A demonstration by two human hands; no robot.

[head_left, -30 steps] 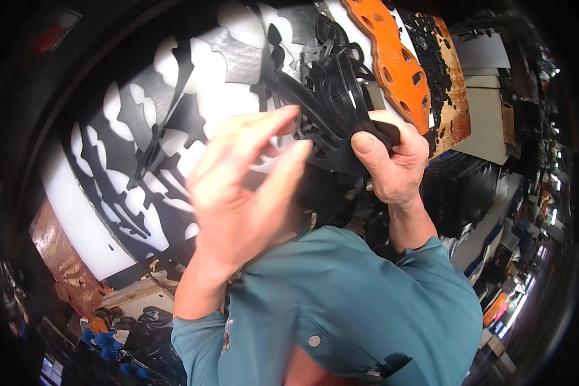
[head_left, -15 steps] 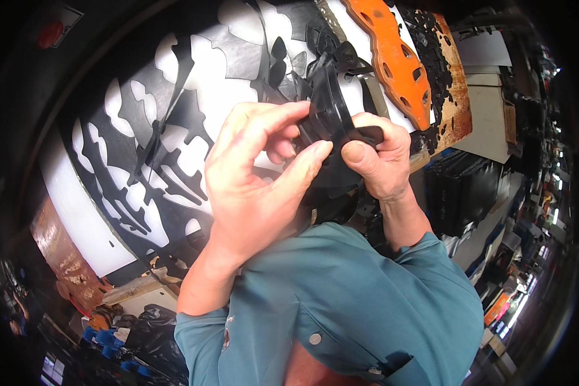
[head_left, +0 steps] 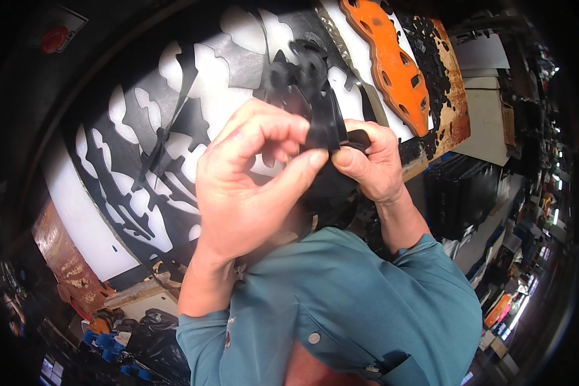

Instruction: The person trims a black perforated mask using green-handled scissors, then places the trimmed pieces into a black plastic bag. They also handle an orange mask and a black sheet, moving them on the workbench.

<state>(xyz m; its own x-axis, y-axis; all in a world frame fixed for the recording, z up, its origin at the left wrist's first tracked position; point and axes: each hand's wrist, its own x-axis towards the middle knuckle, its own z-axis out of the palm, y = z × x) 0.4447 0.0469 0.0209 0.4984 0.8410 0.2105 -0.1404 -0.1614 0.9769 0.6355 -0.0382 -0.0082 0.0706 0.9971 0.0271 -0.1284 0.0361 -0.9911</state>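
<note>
A bunch of thin, flexible black cut-out pieces (head_left: 323, 125) is held up in front of my chest, between my two hands. My right hand (head_left: 378, 161) is closed on it, thumb pressed against the curled fingers at its lower right edge. From the other side, my left hand (head_left: 241, 177) pinches it between thumb and fingertips, the palm hollow. The far end of the bunch has rounded lobes and is blurred. Beneath lies a black sheet (head_left: 246, 56) full of curved cut-out holes, through which a white board (head_left: 100, 222) shows.
An orange cutting die (head_left: 390, 71) with several oval holes lies at the far right of the board. Beyond it, small black scraps (head_left: 436, 71) cover a rusty plate (head_left: 458, 106). Stacked black sheets (head_left: 460, 193) stand right of me. A black plastic bag (head_left: 153, 338) is at lower left.
The black pieces have swung a little toward me and changed angle, their far ends now blurred. Both hands have shifted slightly left, still holding them.
</note>
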